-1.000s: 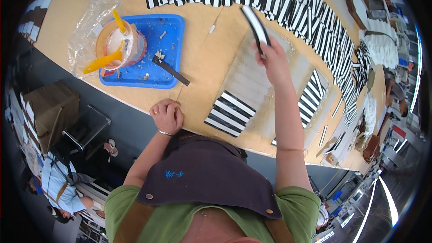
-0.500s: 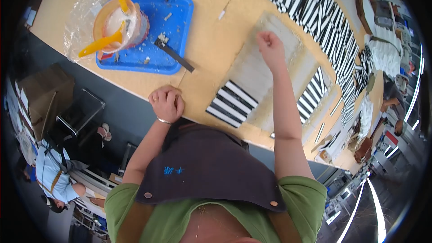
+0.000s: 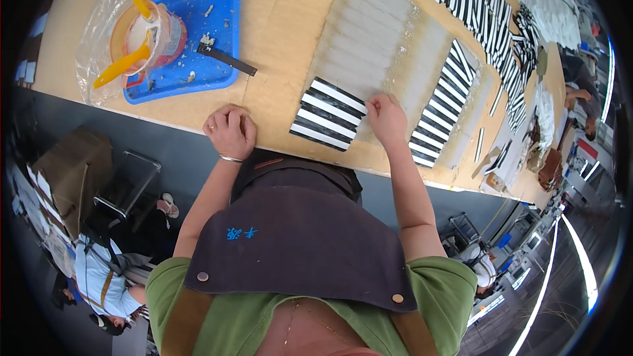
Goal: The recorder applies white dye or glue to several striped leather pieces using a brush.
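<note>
The right hand [image 3: 388, 118] is at the right-hand end of a block of black-and-white strips [image 3: 328, 113], its thumb and fingers drawn together — whether they pinch a strip, I cannot tell. That block lies at the near left corner of a stained grey board [image 3: 369, 33] on the worktop [image 3: 280, 46]; a second striped group [image 3: 438, 115] lies farther right. The left hand [image 3: 231, 133] rests at the worktop's near edge, fingers curled in — nothing visible in it. Beyond it, a blue tray [image 3: 227, 16] carries a tub [image 3: 173, 36].
</note>
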